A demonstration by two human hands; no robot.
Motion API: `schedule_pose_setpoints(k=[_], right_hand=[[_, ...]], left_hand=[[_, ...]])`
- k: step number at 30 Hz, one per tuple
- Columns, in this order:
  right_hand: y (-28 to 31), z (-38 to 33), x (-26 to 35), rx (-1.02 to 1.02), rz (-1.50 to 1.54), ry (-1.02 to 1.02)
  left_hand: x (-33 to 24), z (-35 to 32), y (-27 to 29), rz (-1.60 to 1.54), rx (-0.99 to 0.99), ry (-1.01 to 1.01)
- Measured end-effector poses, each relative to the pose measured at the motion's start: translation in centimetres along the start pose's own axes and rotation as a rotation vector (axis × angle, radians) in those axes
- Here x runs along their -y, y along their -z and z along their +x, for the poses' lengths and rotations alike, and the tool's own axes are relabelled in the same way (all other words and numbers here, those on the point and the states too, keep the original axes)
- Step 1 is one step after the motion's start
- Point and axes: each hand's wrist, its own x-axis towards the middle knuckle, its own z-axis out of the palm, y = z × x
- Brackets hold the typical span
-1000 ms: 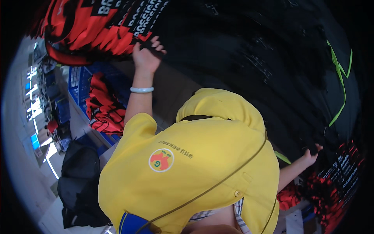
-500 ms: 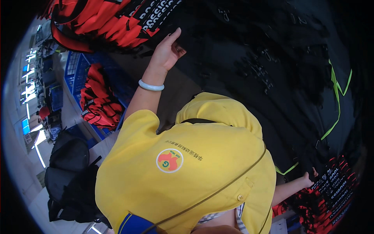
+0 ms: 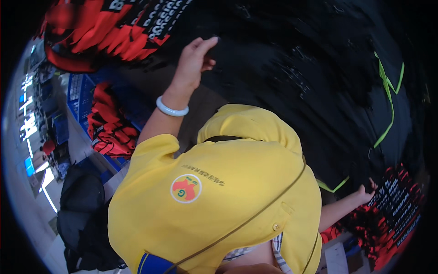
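Observation:
My left hand, with a pale bangle at the wrist, reaches forward over black fabric. Its fingers are partly curled and apart, and nothing shows between them. Just left of it lies a stack of red and black fabric pieces with white lettering. Out to the right, my right hand is beside a second stack of red and black lettered pieces. Thumb and fingers there stand apart, and some fingers are hard to see against the dark cloth. I cannot tell whether it touches that stack.
A blue plastic crate at left holds red and black pieces. Black bags stand behind it. Thin yellow-green strips lie on the black fabric at right. My yellow shirt fills the middle.
The view has shifted a little. My left hand is farther from the left stack, with its fingers more bent. My right hand stays beside the right stack.

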Motion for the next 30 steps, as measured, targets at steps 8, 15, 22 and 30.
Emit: schedule_pose_setpoints(k=[8, 15, 22, 30], right_hand=[[-15.9, -12.5, -13.7, 0.182, 0.251, -0.27], [-23.0, -20.6, -21.6, 0.288, 0.426, -0.539], [-20.7, -17.3, -23.8, 0.351, 0.252, -0.563], [-10.0, -24.0, -28.2, 0.364, -1.216, -0.731]], left_hand=[[-1.4, 3.6, 1.7, 0.451, -0.376, -0.535], [0.2, -5.4, -18.6, 0.511, 0.956, -0.856], [3.4, -7.6, -22.0, 0.471, 1.352, -0.054], [2.7, -7.8, -19.6, 0.268, 1.001, 0.171]])
